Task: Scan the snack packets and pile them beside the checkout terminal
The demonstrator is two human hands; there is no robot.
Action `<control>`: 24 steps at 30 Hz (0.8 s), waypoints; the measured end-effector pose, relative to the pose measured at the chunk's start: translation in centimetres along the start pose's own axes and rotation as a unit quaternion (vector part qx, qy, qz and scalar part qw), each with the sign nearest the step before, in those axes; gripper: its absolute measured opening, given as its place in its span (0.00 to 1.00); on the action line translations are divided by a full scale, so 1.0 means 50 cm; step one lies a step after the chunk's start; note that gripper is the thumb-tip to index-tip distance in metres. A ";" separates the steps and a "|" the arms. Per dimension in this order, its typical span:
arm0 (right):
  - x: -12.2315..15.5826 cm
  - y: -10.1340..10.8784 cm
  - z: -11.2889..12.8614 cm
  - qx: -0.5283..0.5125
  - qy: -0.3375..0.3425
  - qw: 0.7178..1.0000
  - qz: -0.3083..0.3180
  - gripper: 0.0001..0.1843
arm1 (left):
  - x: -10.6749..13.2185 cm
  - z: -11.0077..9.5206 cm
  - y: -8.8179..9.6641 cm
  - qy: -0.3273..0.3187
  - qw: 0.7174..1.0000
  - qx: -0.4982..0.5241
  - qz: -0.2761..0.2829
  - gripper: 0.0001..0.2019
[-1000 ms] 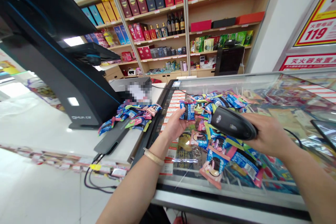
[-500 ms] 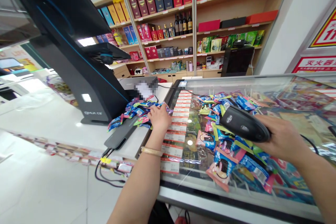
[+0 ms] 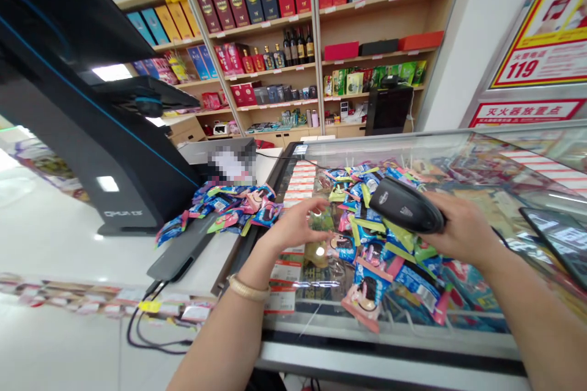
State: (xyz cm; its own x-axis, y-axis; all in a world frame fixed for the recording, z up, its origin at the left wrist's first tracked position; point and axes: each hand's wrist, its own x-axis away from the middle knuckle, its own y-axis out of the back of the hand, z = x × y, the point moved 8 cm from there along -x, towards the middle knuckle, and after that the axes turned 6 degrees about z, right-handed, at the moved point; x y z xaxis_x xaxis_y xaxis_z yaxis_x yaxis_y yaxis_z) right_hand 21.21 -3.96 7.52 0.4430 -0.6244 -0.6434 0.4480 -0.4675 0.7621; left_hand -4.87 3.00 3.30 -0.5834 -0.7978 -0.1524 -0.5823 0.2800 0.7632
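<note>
I count one terminal (image 3: 132,195) and one packet heap (image 3: 229,204) on the white desk (image 3: 59,226); then my left hand (image 3: 296,226), grip apart, just beside a second heap (image 3: 373,250) on the glass-topped desk (image 3: 367,361); my right hand's (image 3: 463,229) grip clamps one scanner (image 3: 406,204) over it; shelves (image 3: 367,24) behind.

The wall poster (image 3: 543,24) reads "119", the red-bordered sign (image 3: 527,112) below "灭火器放置点", while lettering on the black monitor stand (image 3: 126,162) is unclear.
</note>
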 end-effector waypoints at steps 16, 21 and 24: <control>-0.009 0.001 0.009 -0.005 -0.008 1.000 0.006 0.15 | -0.003 0.052 0.003 0.088 0.916 0.385 -0.070 0.17; -0.010 0.004 0.028 -0.011 0.009 1.000 0.009 0.14 | -0.008 0.066 -0.034 0.181 0.762 0.615 -0.090 0.18; -0.011 0.000 0.035 -0.029 0.006 0.999 0.024 0.13 | -0.012 0.053 -0.048 0.183 0.720 0.661 -0.104 0.17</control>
State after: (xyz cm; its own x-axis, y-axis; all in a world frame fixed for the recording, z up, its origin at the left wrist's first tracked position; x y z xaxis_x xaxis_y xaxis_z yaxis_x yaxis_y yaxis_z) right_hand 19.59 -4.70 7.99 0.4748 -0.6368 -0.6075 0.4695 -0.4006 0.7868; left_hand -4.60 4.24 -0.11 -0.3580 -0.9154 0.1842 -0.8072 0.2042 -0.5539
